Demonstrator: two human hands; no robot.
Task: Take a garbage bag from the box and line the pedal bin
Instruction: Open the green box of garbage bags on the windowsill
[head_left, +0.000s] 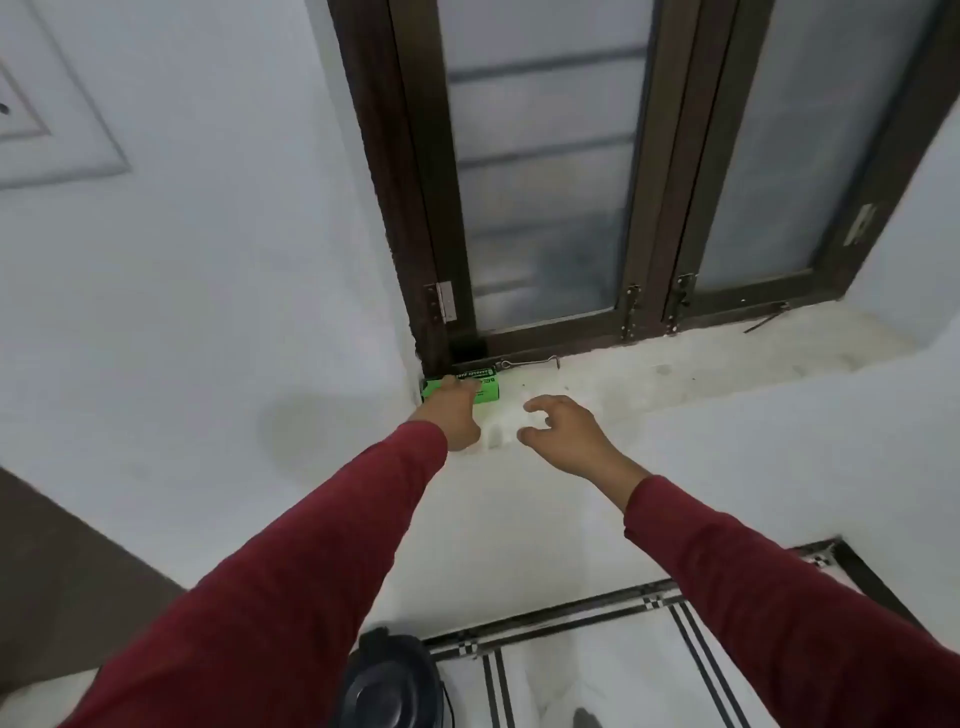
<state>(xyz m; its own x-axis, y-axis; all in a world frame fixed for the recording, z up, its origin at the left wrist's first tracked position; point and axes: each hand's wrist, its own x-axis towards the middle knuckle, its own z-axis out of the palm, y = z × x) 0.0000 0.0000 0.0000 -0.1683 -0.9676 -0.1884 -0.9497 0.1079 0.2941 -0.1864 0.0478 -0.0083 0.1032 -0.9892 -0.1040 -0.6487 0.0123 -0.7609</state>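
Observation:
A green garbage bag box lies at the left end of the white window sill, in the corner by the dark window frame. My left hand reaches onto the box and its fingers rest on the box's top and front; how they lie is blurred. To the right of the box my right hand hovers just above the sill edge, fingers loosely curled, holding nothing. The black pedal bin stands on the floor below, lid closed, partly hidden by my left sleeve.
A window with frosted panes and a dark frame rises behind the sill. A metal hook latch lies on the sill just behind the box. White walls surround the recess. Tiled floor with black stripes spreads to the bin's right.

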